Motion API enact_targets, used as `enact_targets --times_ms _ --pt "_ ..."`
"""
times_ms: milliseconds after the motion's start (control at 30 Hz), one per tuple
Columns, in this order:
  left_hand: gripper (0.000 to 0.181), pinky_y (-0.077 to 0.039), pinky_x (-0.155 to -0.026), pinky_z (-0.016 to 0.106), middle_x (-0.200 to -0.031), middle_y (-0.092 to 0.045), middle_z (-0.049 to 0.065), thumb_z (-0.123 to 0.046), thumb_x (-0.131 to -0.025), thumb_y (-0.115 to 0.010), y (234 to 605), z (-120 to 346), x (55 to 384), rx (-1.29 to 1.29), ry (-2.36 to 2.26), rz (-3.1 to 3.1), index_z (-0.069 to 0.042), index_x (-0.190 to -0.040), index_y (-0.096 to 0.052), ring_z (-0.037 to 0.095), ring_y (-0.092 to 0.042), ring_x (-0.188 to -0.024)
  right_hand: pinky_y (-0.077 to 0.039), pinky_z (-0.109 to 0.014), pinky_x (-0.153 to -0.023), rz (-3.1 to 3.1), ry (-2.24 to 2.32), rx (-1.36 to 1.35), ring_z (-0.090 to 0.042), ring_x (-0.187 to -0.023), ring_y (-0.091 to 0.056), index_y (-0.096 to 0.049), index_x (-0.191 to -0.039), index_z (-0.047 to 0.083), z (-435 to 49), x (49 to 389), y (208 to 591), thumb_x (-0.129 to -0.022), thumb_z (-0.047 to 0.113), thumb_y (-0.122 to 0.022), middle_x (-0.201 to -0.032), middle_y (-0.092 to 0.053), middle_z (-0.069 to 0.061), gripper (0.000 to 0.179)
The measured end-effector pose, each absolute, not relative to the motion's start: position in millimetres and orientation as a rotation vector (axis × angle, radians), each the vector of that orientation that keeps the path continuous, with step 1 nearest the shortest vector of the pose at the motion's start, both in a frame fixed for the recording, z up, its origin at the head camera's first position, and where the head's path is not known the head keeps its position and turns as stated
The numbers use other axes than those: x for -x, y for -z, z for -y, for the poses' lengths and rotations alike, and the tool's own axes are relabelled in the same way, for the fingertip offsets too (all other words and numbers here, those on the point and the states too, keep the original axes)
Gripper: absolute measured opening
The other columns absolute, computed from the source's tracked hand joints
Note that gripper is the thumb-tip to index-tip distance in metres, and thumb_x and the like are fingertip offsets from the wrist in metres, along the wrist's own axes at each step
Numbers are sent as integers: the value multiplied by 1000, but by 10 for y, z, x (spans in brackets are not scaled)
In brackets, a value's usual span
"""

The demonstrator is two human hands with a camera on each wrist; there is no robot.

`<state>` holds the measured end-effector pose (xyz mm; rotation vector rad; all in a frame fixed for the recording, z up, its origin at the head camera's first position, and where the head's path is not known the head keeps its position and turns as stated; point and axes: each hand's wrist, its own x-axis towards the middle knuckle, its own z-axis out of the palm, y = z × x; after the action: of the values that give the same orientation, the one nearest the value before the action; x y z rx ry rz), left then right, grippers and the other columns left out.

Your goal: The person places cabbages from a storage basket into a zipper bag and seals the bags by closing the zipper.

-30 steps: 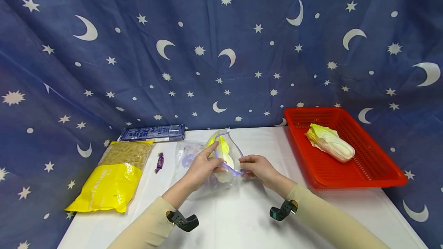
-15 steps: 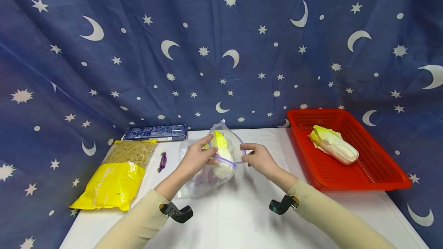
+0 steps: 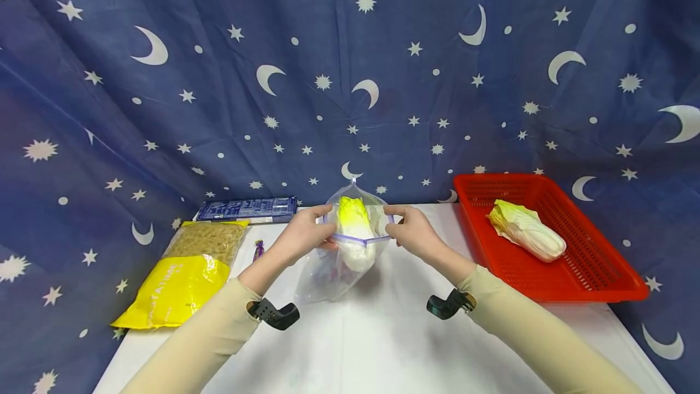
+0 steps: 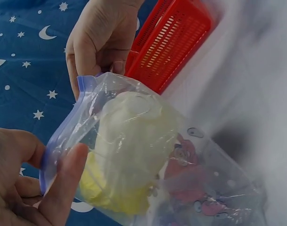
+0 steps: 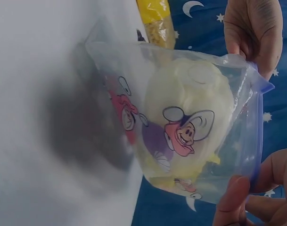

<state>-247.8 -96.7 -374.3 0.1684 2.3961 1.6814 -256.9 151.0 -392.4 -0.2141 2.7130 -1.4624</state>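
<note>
A clear zip bag (image 3: 322, 278) with a purple zipper edge is held up over the table, mouth open toward me. Inside it lies a small napa cabbage (image 3: 354, 217), yellow-green leaves toward the mouth and white base deeper in. My left hand (image 3: 308, 233) pinches the left side of the rim between thumb and fingers. On the opposite side, my right hand (image 3: 412, 233) pinches the rim the same way. Cartoon figures (image 5: 183, 134) printed on the bag show in the right wrist view. The bag's bottom corner droops toward the table.
A red plastic basket (image 3: 514, 284) at the right holds another napa cabbage (image 3: 527, 230). At the left lie a yellow pasta bag (image 3: 175, 287), a purple-wrapped candy (image 3: 259, 250) and a flat blue package (image 3: 246, 209). A starry blue curtain (image 3: 350, 78) hangs behind the white table (image 3: 383, 345).
Both hands have raised the bag off the table and spread its mouth wider. The cabbage in it now sits more upright. My right hand has shifted upward along with the rim.
</note>
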Motion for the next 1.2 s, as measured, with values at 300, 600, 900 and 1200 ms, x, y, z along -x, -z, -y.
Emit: enact_targets --times_ms 300,600,900,1200 --pt "54 -62 -62 32 -81 -65 19 -9 -98 -58 3624 975 2541 -154 -1602 -2412 5 -150 -47 20 -70 -59 -41 -27 -49 -2697 1440 217 -25 -58 -61 -57 -143 -2 -1509 2630 3846 -86 5 -56 -90 -66 -14 58" --pt "56 -62 -59 33 -111 -68 24 3 -90 -54 3526 991 2603 -233 -1473 -2539 6 -146 -51 17 -70 -58 -49 -29 -54 -2642 1516 209 -24 -57 -64 -53 -146 -3 -1493 2701 3703 -87 3 -54 -72 -64 -16 59" --pt "57 -62 -65 33 -124 -64 21 -4 -94 -55 3324 1033 2637 -330 -1332 -2622 4 -150 -46 16 -68 -57 -58 -30 -61 -2650 1444 234 -26 -60 -66 -52 -147 -2 -1462 2780 3471 -90 5 -62 -112 -67 -23 58" --pt "59 -62 -64 30 -106 -64 20 -3 -95 -52 3191 1032 2663 -308 -1406 -2579 5 -153 -41 15 -67 -60 -58 -31 -66 -2614 1452 222 -22 -62 -63 -50 -149 -1 -1464 2822 3282 -90 8 -62 -81 -65 -15 60"
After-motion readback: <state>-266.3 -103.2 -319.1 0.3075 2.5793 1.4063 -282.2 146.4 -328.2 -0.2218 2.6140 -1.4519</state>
